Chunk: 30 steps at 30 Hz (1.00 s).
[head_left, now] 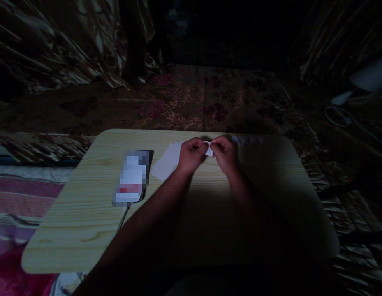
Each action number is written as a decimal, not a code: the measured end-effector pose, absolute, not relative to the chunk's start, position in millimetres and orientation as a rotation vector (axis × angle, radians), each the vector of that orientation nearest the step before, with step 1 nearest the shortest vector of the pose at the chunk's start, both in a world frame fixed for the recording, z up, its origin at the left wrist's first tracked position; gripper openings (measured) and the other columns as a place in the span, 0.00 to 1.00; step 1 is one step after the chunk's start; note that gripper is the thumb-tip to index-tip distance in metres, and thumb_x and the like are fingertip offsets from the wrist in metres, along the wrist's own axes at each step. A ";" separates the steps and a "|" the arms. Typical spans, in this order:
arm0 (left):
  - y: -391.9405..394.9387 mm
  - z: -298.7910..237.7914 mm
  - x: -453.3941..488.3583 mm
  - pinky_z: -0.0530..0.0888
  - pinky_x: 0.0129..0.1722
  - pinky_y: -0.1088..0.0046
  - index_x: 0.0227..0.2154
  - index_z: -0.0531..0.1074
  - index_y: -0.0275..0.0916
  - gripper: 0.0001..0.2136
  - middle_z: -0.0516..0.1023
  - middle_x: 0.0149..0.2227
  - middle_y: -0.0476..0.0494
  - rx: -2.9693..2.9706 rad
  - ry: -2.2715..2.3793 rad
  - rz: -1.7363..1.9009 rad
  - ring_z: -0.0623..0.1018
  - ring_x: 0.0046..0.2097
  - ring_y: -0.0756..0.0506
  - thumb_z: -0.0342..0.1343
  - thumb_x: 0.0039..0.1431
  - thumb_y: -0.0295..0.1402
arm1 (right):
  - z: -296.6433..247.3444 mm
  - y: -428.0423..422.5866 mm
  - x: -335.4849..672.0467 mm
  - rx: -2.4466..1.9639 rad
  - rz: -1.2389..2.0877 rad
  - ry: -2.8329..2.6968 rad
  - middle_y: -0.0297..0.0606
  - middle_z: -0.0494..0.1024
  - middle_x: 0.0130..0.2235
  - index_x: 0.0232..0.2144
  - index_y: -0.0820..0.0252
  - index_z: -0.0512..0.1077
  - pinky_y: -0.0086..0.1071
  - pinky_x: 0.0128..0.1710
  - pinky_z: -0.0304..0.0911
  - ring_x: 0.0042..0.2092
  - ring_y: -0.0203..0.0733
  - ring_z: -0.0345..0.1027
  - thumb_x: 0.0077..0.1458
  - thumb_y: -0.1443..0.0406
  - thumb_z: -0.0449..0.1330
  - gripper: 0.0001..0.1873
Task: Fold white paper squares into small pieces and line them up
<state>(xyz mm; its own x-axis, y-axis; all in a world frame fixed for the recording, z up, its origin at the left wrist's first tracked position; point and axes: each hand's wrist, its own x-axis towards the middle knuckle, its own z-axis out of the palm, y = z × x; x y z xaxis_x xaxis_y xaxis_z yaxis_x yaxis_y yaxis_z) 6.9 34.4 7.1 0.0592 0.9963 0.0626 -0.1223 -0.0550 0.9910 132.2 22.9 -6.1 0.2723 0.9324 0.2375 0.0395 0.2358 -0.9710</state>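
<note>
Near the far edge of the wooden table, my left hand (192,154) and my right hand (224,152) pinch a small piece of white paper (209,149) between thumbs and fingers. Most of that piece is hidden by the fingers, and I cannot tell whether it is folded. Beside my left hand, several white paper sheets (166,162) lie fanned on the tabletop. Just past my right hand, a row of small pale pieces (248,140) sits in shadow; their kind is too dim to make out.
The pale wooden table (70,213) has rounded corners. On its left lies a phone (132,176) with a blurred lit screen and a cable (121,220). Patterned fabric (178,98) spreads behind the table. A white lamp-like object (372,76) and a white cord (335,117) are at the right.
</note>
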 end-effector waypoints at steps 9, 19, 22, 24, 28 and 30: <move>37.5 9.1 3.6 0.62 0.23 0.77 0.23 0.75 0.37 0.09 0.71 0.20 0.53 1.100 1.004 1.323 0.64 0.22 0.54 0.66 0.48 0.37 | 7.6 18.8 129.6 -1.231 1.000 -1.073 0.30 0.70 0.22 0.28 0.59 0.70 0.30 0.25 0.56 0.25 0.34 0.60 0.48 0.59 0.64 0.10; 35.6 10.5 3.9 0.60 0.22 0.77 0.23 0.74 0.37 0.10 0.69 0.19 0.54 1.080 1.024 1.303 0.62 0.21 0.55 0.66 0.48 0.37 | 6.7 18.6 132.0 -1.222 0.982 -1.100 0.27 0.68 0.20 0.26 0.57 0.67 0.30 0.25 0.54 0.23 0.32 0.59 0.46 0.58 0.64 0.12; 35.2 11.3 4.0 0.59 0.21 0.76 0.22 0.74 0.37 0.10 0.68 0.19 0.54 1.087 1.044 1.304 0.62 0.21 0.55 0.65 0.48 0.37 | 6.4 19.0 132.7 -1.226 0.980 -1.106 0.27 0.67 0.20 0.25 0.56 0.65 0.30 0.24 0.54 0.23 0.33 0.58 0.46 0.57 0.64 0.12; 35.0 11.3 4.1 0.59 0.21 0.77 0.23 0.74 0.37 0.10 0.67 0.19 0.54 1.086 1.049 1.304 0.62 0.21 0.55 0.65 0.48 0.37 | 6.1 19.3 133.0 -1.225 0.979 -1.111 0.27 0.67 0.20 0.24 0.56 0.65 0.30 0.24 0.54 0.23 0.33 0.58 0.46 0.58 0.65 0.13; 35.5 10.1 4.0 0.60 0.21 0.77 0.22 0.74 0.37 0.10 0.68 0.19 0.54 1.085 1.039 1.302 0.62 0.21 0.55 0.65 0.48 0.37 | 3.7 20.2 133.0 -1.220 0.969 -1.104 0.26 0.66 0.19 0.24 0.56 0.65 0.30 0.24 0.54 0.22 0.32 0.58 0.46 0.58 0.64 0.12; 36.1 8.8 4.0 0.60 0.21 0.77 0.23 0.74 0.37 0.10 0.68 0.19 0.53 1.082 1.032 1.302 0.62 0.21 0.55 0.66 0.49 0.37 | 1.4 21.0 133.0 -1.196 0.976 -1.091 0.26 0.66 0.19 0.24 0.56 0.65 0.30 0.24 0.54 0.22 0.32 0.57 0.46 0.59 0.65 0.12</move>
